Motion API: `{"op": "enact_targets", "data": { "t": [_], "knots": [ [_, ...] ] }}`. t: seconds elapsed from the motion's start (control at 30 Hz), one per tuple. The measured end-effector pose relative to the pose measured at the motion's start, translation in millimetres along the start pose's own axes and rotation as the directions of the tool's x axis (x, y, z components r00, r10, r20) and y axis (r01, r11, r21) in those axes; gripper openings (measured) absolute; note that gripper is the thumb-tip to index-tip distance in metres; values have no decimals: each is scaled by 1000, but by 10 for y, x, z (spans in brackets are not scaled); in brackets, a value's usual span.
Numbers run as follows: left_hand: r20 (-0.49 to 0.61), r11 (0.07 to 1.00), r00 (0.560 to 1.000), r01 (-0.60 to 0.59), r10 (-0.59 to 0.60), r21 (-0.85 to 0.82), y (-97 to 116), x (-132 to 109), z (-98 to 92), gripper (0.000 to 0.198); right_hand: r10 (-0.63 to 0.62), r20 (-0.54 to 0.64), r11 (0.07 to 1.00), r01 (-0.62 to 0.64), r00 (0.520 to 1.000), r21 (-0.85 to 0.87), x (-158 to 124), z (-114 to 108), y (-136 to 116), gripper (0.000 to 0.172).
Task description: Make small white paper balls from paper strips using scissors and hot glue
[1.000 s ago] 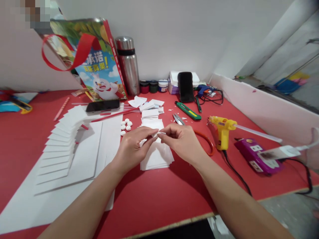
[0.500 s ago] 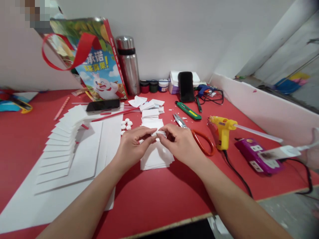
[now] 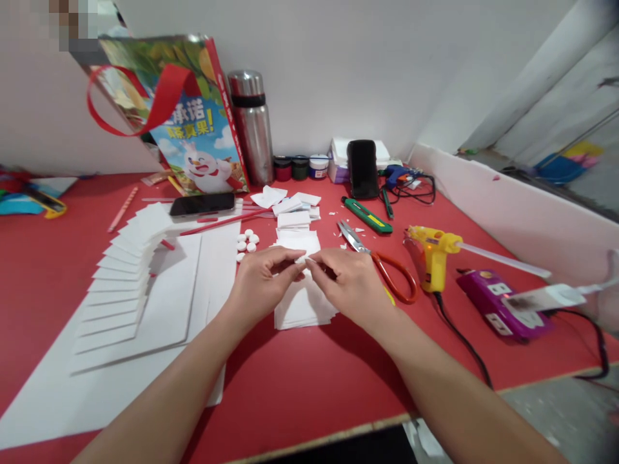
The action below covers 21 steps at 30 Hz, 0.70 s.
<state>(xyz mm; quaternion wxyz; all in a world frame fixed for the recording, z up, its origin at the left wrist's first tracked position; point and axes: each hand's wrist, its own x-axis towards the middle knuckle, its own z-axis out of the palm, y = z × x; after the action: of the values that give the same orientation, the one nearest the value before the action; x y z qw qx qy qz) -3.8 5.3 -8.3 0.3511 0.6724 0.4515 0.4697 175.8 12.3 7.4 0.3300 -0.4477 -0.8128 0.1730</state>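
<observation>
Thumb and fingers of my left hand (image 3: 261, 277) are pinched on a small white piece of paper (image 3: 302, 259). My right hand (image 3: 348, 278) pinches the same piece from the other side, so the fingertips nearly meet and hide most of it. Both hands are just above a stack of white paper sheets (image 3: 300, 310). Several small white round pieces (image 3: 247, 243) lie left of the stack. To the right, scissors with orange handles (image 3: 397, 278) rest partly behind my right hand.
A fanned white paper staircase (image 3: 112, 293) stands on white board at left. At right lie a yellow glue gun (image 3: 434, 258), a purple box (image 3: 500, 303) and a green cutter (image 3: 367, 216). Behind are a steel flask (image 3: 254, 132), a gift bag (image 3: 193, 122) and phones (image 3: 362, 169).
The piece between my fingers shows less than before, and my right fingers have curled over it slightly. The whole view has shifted a little. A bit of yellow now shows beside my right wrist.
</observation>
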Motion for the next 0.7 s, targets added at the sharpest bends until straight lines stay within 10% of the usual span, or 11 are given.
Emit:
{"op": "enact_targets", "data": {
  "t": [0.47,0.7],
  "knots": [
    [-77,999,997,17,-19,-32,55,-27,-39,10,-325,52,863,318,944,-392,-70,68,4,23],
    [-80,986,984,-154,158,60,43,-13,-73,9,-283,6,957,283,959,-66,-49,6,-13,27]
  ]
}}
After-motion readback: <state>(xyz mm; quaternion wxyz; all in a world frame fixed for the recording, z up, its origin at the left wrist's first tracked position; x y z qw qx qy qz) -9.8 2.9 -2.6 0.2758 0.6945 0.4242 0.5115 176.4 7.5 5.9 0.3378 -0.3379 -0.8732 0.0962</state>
